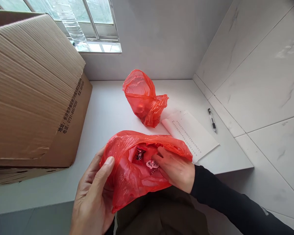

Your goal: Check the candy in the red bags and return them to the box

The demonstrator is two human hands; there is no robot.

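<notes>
An open red plastic bag (127,169) is held in front of me over the counter's near edge. My left hand (95,192) grips its left side, thumb on the outside front. Inside the bag lie a dark red wrapped candy (139,153) and a red packet (152,164) with white lettering. My right hand (172,168) reaches into the bag from the right, fingers bent over the contents beside the packet; its fingertips are partly hidden, and what they touch is unclear.
Behind stands another red plastic bag (145,101) on the white counter (105,107). Printed paper (191,135) and a pen (212,120) lie to the right. A large cardboard box (34,88) fills the left, near a clear bottle (71,24) on the windowsill.
</notes>
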